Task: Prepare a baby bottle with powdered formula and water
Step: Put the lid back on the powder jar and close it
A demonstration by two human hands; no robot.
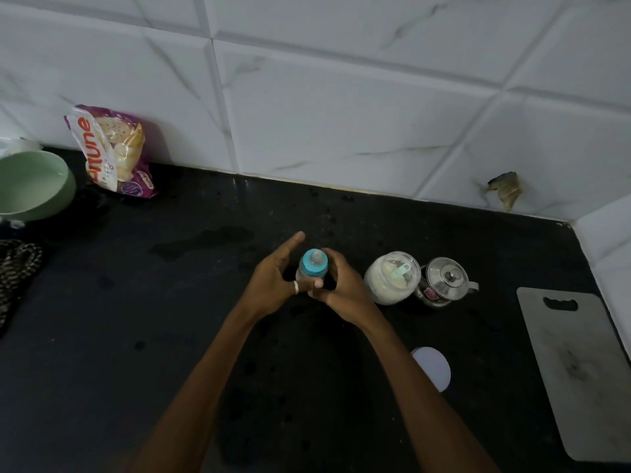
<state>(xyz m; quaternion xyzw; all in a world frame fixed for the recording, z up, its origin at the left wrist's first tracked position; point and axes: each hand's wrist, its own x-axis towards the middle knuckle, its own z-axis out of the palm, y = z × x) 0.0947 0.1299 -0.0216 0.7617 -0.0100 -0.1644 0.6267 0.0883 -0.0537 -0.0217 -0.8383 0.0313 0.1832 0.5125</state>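
A baby bottle (313, 266) with a blue collar and a clear teat stands upright on the black counter (170, 302). My left hand (273, 281) is against its left side, thumb across the front and index finger stretched out past it. My right hand (341, 285) curls round its right side. To the right stands an open glass jar of white powder (391, 278) with a pale green scoop (403, 269) lying in it. A small steel kettle (444, 281) with a lid stands just right of the jar.
A white round lid (432, 368) lies on the counter near my right forearm. A grey cutting board (577, 370) lies at the right edge. A food packet (112, 151) leans on the tiled wall at back left, beside a green bowl (30, 186).
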